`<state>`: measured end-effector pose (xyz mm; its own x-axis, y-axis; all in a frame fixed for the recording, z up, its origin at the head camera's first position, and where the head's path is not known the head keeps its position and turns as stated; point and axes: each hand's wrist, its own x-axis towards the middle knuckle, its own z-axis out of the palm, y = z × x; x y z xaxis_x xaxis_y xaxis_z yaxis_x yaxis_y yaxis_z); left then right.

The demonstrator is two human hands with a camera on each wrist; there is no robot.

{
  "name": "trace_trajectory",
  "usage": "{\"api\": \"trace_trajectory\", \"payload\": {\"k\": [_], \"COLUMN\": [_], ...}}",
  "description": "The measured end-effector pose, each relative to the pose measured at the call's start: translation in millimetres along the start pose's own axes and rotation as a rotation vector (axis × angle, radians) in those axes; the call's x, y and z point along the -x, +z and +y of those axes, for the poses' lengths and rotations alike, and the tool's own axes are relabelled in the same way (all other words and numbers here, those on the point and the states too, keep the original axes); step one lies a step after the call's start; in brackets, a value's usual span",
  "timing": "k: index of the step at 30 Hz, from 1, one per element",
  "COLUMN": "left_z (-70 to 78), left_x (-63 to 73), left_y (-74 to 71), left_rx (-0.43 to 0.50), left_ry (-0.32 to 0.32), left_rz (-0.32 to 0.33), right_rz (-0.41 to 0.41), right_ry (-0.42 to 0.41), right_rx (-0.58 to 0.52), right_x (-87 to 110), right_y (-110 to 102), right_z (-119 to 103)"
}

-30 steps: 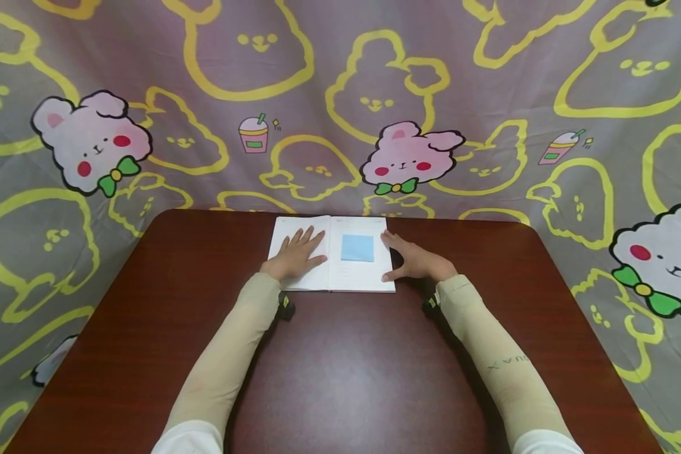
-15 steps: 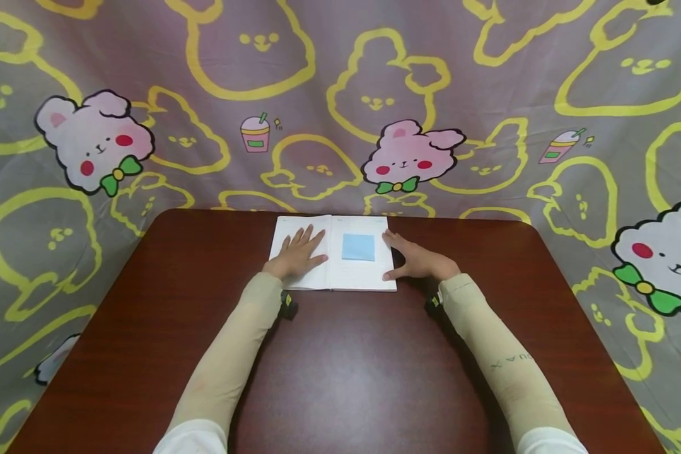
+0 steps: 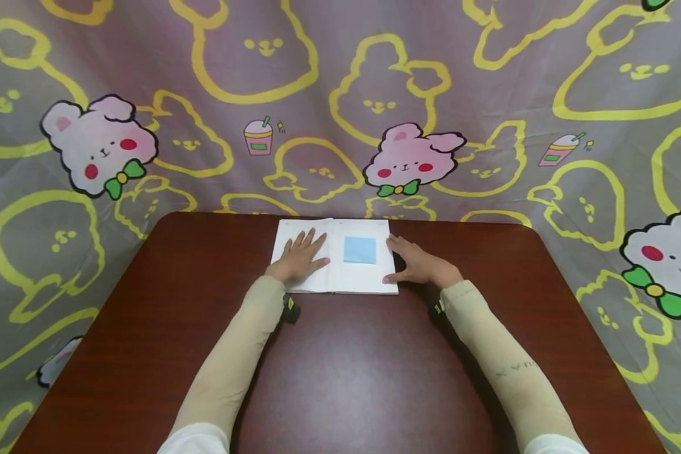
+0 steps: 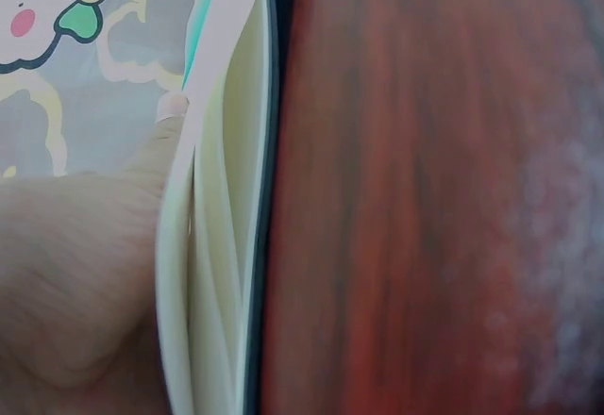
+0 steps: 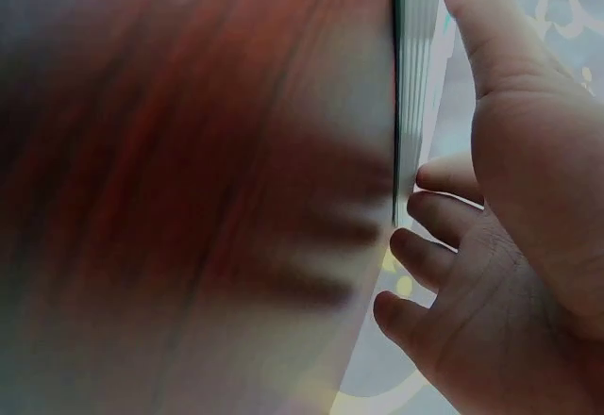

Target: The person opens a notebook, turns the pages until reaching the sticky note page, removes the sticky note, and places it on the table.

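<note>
An open notebook (image 3: pixel 363 279) with white pages lies flat at the far side of the table. On its right page sits a light blue square sticky note (image 3: pixel 360 250). My left hand (image 3: pixel 299 257) rests spread over the left page, fingers straight. At the right page's outer edge, my right hand (image 3: pixel 422 261) touches with thumb and fingertips, its fingers relaxed. Seen from the left wrist, the notebook's pages (image 4: pixel 212 245) stand slightly fanned above a dark cover. In the right wrist view the page stack (image 5: pixel 415 85) is beside the thumb and fingertips.
The dark reddish-brown wooden table (image 3: pixel 346 366) has rounded far corners. A patterned curtain (image 3: pixel 318 94) with cartoon rabbits hangs right behind it and along both sides. Small black wrist cameras sit under both wrists.
Both hands and the notebook hold the same positions. Only the head view has shifted slightly.
</note>
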<state>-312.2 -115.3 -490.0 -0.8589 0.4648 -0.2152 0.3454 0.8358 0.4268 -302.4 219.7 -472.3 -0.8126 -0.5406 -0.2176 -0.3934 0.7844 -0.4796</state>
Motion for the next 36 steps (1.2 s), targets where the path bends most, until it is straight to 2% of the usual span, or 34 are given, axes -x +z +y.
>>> {"api": "trace_trajectory", "payload": {"k": [7, 17, 22, 25, 29, 32, 36], "left_z": [0.2, -0.9, 0.4, 1.0, 1.1, 1.4, 0.3], "left_x": [-1.1, -0.7, 1.3, 2.7, 4.0, 2.7, 1.4], "left_y": [1.7, 2.6, 0.8, -0.5, -2.0, -1.6, -0.6], "left_rx": [-0.001, 0.012, 0.025, 0.024, 0.028, 0.030, 0.024], "left_ry": [-0.009, 0.000, 0.007, 0.003, -0.002, 0.005, 0.007], "left_rz": [0.003, 0.026, 0.038, 0.041, 0.038, 0.038, 0.041], "right_rz": [0.030, 0.136, 0.163, 0.158, 0.121, 0.091, 0.066], "right_ry": [0.009, -0.152, -0.193, -0.179, -0.111, -0.064, -0.041], "right_rx": [0.089, 0.279, 0.349, 0.392, 0.404, 0.407, 0.401], "right_x": [-1.5, -14.1, -27.4, -37.0, -47.9, -52.9, -56.7], "right_y": [4.3, 9.9, 14.8, 18.6, 22.8, 24.5, 26.7], "right_z": [-4.8, -37.7, -59.8, -71.4, -82.6, -86.8, -89.4]}}
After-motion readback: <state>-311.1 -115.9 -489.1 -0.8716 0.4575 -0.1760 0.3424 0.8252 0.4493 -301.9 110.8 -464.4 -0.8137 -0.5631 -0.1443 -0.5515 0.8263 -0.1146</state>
